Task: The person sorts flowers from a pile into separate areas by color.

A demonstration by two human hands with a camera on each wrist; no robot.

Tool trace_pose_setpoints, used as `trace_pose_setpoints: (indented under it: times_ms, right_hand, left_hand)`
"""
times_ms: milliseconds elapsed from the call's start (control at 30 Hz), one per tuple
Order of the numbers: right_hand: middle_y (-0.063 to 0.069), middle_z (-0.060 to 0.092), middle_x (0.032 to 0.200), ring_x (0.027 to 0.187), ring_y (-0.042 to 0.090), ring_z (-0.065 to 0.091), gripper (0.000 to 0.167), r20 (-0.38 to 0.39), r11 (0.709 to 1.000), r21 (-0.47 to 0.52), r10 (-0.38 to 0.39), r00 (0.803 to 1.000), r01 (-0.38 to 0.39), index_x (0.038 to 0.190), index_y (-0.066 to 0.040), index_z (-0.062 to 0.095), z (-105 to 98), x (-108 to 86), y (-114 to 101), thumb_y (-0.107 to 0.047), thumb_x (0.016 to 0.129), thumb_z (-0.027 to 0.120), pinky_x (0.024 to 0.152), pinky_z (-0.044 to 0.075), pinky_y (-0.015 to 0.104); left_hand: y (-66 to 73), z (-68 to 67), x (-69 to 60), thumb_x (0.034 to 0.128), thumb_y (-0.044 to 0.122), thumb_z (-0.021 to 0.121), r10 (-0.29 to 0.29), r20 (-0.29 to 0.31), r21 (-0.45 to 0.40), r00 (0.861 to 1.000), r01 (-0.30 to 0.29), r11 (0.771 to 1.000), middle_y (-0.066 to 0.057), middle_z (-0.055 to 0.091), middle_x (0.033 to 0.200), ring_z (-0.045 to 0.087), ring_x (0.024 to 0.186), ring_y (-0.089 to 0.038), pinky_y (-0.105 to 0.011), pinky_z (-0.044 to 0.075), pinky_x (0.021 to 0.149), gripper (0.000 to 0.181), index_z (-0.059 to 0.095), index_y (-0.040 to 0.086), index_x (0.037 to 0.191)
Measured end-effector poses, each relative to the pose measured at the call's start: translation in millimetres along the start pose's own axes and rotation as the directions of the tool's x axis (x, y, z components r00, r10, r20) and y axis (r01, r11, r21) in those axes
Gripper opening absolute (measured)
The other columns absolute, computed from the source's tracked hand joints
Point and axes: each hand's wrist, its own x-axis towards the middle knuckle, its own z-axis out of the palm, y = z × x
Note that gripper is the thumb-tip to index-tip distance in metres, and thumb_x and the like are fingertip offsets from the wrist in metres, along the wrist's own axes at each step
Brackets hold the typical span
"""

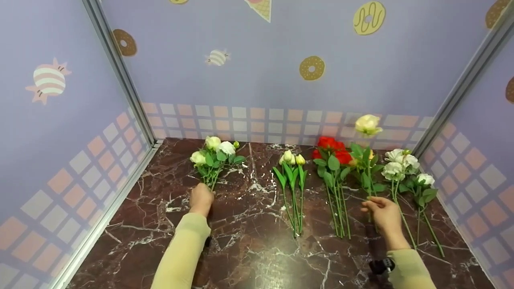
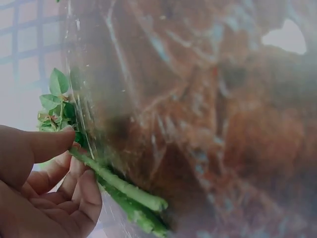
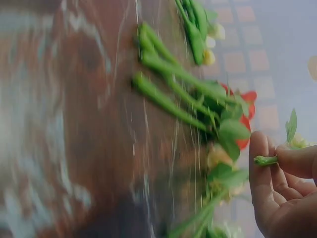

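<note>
My left hand (image 1: 202, 198) pinches the stems of a bunch of cream and white roses (image 1: 213, 143) at the left of the tabletop. In the left wrist view, cut stem ends (image 2: 131, 191) stick out past the thumb and fingers. My right hand (image 1: 383, 214) pinches the stem of one pale yellow rose (image 1: 368, 123), whose head stands up above the other flowers. Its short stem end (image 3: 266, 160) shows between thumb and fingers in the right wrist view. Red roses (image 1: 334, 148) lie just left of the right hand, and white flowers (image 1: 394, 170) lie just right of it.
Three yellowish tulips (image 1: 293, 160) lie at the middle of the dark marbled table (image 1: 257, 257). Another white rose (image 1: 425, 179) lies at the far right. Patterned panels (image 1: 257, 80) stand at the back and both sides. A small black object (image 1: 381, 265) shows at the right wrist.
</note>
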Motion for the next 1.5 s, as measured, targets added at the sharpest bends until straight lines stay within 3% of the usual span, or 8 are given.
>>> trace_pose_setpoints:
  times_ms: [267,400,567,733,967,1200,1300,1500]
  right_hand:
    - [0.022,0.077,0.109,0.069,0.005,0.074,0.044,0.013,0.995,-0.074,0.074,0.997,-0.073,0.142,0.017,0.048,-21.0,9.9,19.8,-0.006,0.105,0.055,0.039,0.039,0.025]
    - [0.020,0.078,0.105,0.066,0.002,0.072,0.045,0.045,0.991,-0.089,0.109,0.993,-0.105,0.141,0.020,0.046,-24.7,13.4,28.4,-0.005,0.105,0.054,0.045,0.045,0.024]
    - [0.026,0.076,0.106,0.068,0.006,0.072,0.043,0.084,0.983,-0.144,0.129,0.988,-0.116,0.139,0.022,0.047,-27.7,14.6,32.0,-0.004,0.105,0.053,0.059,0.055,0.018]
    - [0.029,0.074,0.104,0.072,0.020,0.074,0.039,0.055,0.949,-0.310,0.067,0.996,-0.047,0.129,0.018,0.060,-29.3,14.7,31.9,-0.010,0.103,0.056,0.059,0.057,0.030]
    - [0.035,0.069,0.116,0.102,0.054,0.065,0.035,0.016,0.864,-0.501,-0.046,0.999,0.048,0.117,0.014,0.070,-28.5,12.7,32.8,-0.013,0.097,0.062,0.085,0.057,0.062]
    - [0.036,0.069,0.115,0.098,0.054,0.065,0.034,0.005,0.856,-0.514,-0.061,0.998,0.055,0.115,0.013,0.070,-27.1,11.6,34.9,-0.014,0.096,0.063,0.084,0.056,0.064]
    - [0.036,0.068,0.117,0.097,0.053,0.065,0.036,-0.009,0.857,-0.513,-0.062,0.998,0.048,0.117,0.013,0.069,-26.2,9.4,33.5,-0.017,0.098,0.060,0.084,0.055,0.064]
    - [0.034,0.070,0.108,0.072,0.039,0.066,0.035,-0.065,0.865,-0.498,-0.114,0.991,0.067,0.117,0.011,0.068,-21.1,3.7,24.4,-0.018,0.101,0.056,0.058,0.051,0.046]
  left_hand:
    - [3.1,-10.0,0.6,0.0986,0.010,0.068,-0.086,0.133,-0.152,0.987,0.106,0.983,-0.012,0.076,0.085,0.073,0.065,-0.018,-0.031,0.059,0.060,0.018,0.071,-0.003,0.110]
    - [4.0,-13.6,4.6,0.0962,-0.002,0.066,-0.120,0.248,-0.259,0.961,0.185,0.948,-0.011,0.074,0.079,0.069,0.057,-0.013,-0.025,0.055,0.050,0.017,0.066,-0.008,0.112]
    - [2.1,-14.9,8.4,0.0952,-0.010,0.063,-0.149,0.342,-0.373,0.928,0.280,0.885,-0.006,0.066,0.070,0.065,0.053,-0.010,-0.025,0.059,0.053,0.019,0.062,-0.013,0.114]
    - [1.9,-16.5,6.5,0.0966,-0.007,0.063,-0.156,0.376,-0.418,0.913,0.317,0.851,-0.009,0.071,0.074,0.068,0.056,-0.012,-0.028,0.062,0.058,0.023,0.064,-0.014,0.119]
    - [0.4,-17.9,5.7,0.0984,0.003,0.067,-0.161,0.429,-0.445,0.889,0.363,0.819,-0.012,0.078,0.078,0.075,0.062,-0.015,-0.033,0.066,0.066,0.024,0.069,-0.015,0.116]
    - [1.4,-20.4,3.4,0.0986,0.011,0.070,-0.178,0.465,-0.473,0.867,0.413,0.778,-0.017,0.080,0.088,0.078,0.068,-0.018,-0.033,0.067,0.066,0.029,0.070,-0.012,0.116]
    - [2.8,-21.0,1.5,0.0996,0.012,0.069,-0.171,0.482,-0.510,0.859,0.434,0.742,-0.016,0.080,0.090,0.079,0.071,-0.018,-0.032,0.067,0.068,0.032,0.068,-0.012,0.121]
    - [4.8,-17.7,-0.8,0.1003,0.012,0.068,-0.144,0.464,-0.594,0.874,0.428,0.681,-0.017,0.080,0.094,0.078,0.071,-0.016,-0.030,0.066,0.068,0.034,0.067,-0.011,0.125]
